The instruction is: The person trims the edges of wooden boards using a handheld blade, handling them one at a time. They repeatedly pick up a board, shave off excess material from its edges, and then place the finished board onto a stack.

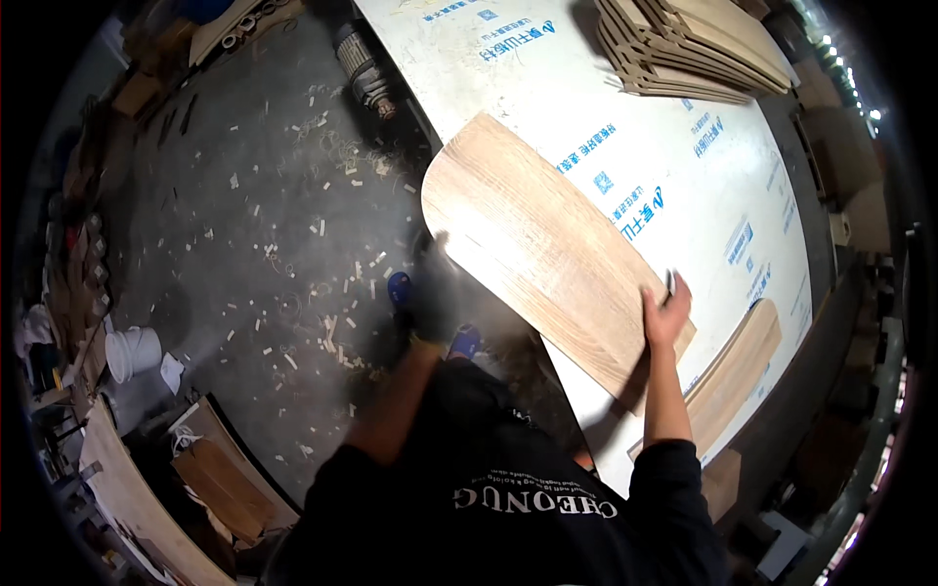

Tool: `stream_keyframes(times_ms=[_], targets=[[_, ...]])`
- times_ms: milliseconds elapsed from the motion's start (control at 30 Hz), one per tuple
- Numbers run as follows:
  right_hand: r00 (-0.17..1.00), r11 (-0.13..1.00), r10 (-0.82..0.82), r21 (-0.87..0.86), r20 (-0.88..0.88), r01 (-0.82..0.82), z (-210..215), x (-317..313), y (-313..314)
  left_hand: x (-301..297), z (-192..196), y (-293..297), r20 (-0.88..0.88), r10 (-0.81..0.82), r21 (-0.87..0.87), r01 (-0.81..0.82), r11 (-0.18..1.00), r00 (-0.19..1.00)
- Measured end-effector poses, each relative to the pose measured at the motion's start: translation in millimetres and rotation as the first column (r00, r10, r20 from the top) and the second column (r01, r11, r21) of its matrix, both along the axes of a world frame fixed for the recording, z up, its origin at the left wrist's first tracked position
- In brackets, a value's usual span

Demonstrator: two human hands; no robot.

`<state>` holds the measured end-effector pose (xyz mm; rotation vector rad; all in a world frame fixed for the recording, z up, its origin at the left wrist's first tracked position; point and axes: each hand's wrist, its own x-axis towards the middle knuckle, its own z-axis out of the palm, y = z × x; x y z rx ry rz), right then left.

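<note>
A long light-wood board (547, 249) with a rounded left end lies at a slant over the white worktable (469, 59), its near edge jutting past the table's side. My right hand (666, 314) grips its right end, thumb on the top face and fingers at the far edge. At the near left edge, my left hand (435, 293) wears a dark glove and is smeared by motion. A fingertip or thumb seems to touch the board there; the other fingers cannot be made out.
Stacked wood panels (684, 49) stand at the table's far end. More curved pieces (738, 366) lie to the right of the board. A motor (362, 68) sits beside the table's left edge. Wood scraps litter the floor (244, 283), with a white bucket (134, 354) at left.
</note>
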<state>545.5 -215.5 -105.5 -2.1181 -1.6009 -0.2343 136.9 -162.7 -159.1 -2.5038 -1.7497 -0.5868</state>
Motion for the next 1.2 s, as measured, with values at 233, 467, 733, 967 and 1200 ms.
stream_keyframes(times_ms=[233, 467, 733, 967, 1200], targets=[[0.98, 0.922, 0.14, -0.343, -0.141, -0.181, 17, -44, -100, -57, -16, 157, 0.399, -0.032, 0.126, -0.02, 0.992, 0.916], [0.987, 0.919, 0.148, -0.36, -0.063, -0.16, 6, -76, -140, -38, 9, 158, 0.405, 0.037, 0.036, -0.056, 0.998, 0.914], [1.0, 0.956, -0.013, -0.294, -0.024, 0.005, 4, -136, -28, 40, 44, 27, 0.464, -0.234, 0.025, 0.252, 0.968, 0.854], [0.998, 0.966, 0.038, -0.255, -0.055, -0.051, 15, -150, 7, -6, -127, -181, -0.577, -0.594, -0.133, 0.652, 0.746, 0.561], [0.999, 0.92, 0.015, -0.39, -0.051, -0.034, 12, -162, 12, -64, -1, 66, -0.106, -0.063, -0.025, 0.061, 0.998, 0.992]])
